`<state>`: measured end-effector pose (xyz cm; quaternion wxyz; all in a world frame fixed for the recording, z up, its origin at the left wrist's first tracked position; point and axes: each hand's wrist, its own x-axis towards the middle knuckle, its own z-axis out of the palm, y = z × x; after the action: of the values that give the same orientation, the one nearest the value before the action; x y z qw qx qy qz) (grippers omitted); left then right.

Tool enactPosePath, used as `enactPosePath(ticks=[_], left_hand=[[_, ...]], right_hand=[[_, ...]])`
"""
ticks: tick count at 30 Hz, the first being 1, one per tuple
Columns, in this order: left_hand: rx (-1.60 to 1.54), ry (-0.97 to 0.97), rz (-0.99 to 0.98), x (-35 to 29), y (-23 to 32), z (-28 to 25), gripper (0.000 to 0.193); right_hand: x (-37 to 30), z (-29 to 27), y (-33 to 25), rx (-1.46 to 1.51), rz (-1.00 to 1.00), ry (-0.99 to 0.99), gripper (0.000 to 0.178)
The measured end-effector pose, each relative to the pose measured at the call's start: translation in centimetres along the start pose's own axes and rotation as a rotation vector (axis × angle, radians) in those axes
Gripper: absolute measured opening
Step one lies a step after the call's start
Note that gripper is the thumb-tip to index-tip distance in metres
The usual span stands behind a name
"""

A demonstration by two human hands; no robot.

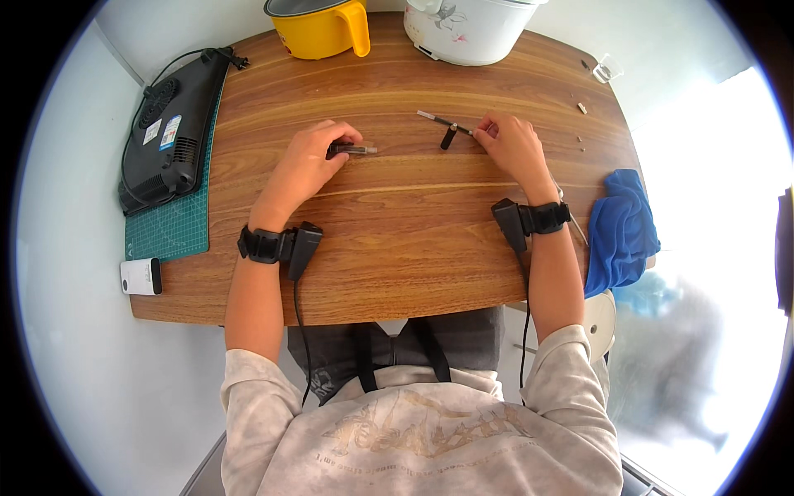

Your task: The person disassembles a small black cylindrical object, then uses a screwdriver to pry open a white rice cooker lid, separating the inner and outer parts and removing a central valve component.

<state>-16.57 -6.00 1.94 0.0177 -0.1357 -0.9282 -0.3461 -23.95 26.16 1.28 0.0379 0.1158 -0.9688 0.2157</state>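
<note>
My left hand (pixel 318 149) is closed around a short dark stick with a clear end (pixel 359 150), which looks like part of a pen. The stick's clear end points right, just above the wooden table. To the right, the fingers of my right hand (pixel 513 145) pinch the near end of a thin dark rod with a pale tip (pixel 430 116), similar to a pen refill. Close to that rod is a short black piece (pixel 449 137) with a small shiny knob at its top. Whether the black piece touches the rod I cannot tell. The two hands are apart.
A yellow pot (pixel 318 35) and a white floral appliance (pixel 475 37) stand at the back. At left, a black appliance (pixel 178 124) lies on a green cutting mat (pixel 178 227), near a white power bank (pixel 141 277). A blue cloth (pixel 620 236) hangs over the right edge.
</note>
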Motion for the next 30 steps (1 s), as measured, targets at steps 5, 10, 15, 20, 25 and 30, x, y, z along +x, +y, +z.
enactPosePath(ticks=[5, 10, 15, 20, 25, 30], left_hand=[[0.0, -0.012, -0.08, -0.5, -0.5, -1.0, 0.035], [0.046, 0.043, -0.101, -0.8, -2.3, -1.3, 0.034], [0.094, 0.012, -0.173, -0.4, -1.8, -1.4, 0.022], [0.038, 0.077, -0.162, -0.4, -0.4, -2.4, 0.019], [-0.231, 0.191, -0.113, -0.6, 0.6, -3.3, 0.02], [-0.44, 0.258, 0.081, -1.1, 3.3, -3.4, 0.024]], right_hand=[[-0.1, -0.2, 0.2, 0.002, 0.0, 0.016, 0.019], [-0.2, -0.3, -0.3, 0.025, -0.005, 0.024, 0.018], [0.0, 0.0, 0.1, 0.034, -0.012, 0.032, 0.018], [-0.1, -0.2, -0.1, 0.035, -0.009, 0.028, 0.018], [-0.2, -0.2, -0.3, 0.035, -0.016, 0.065, 0.018], [-0.7, -2.0, -2.4, 0.235, -0.066, 0.202, 0.017]])
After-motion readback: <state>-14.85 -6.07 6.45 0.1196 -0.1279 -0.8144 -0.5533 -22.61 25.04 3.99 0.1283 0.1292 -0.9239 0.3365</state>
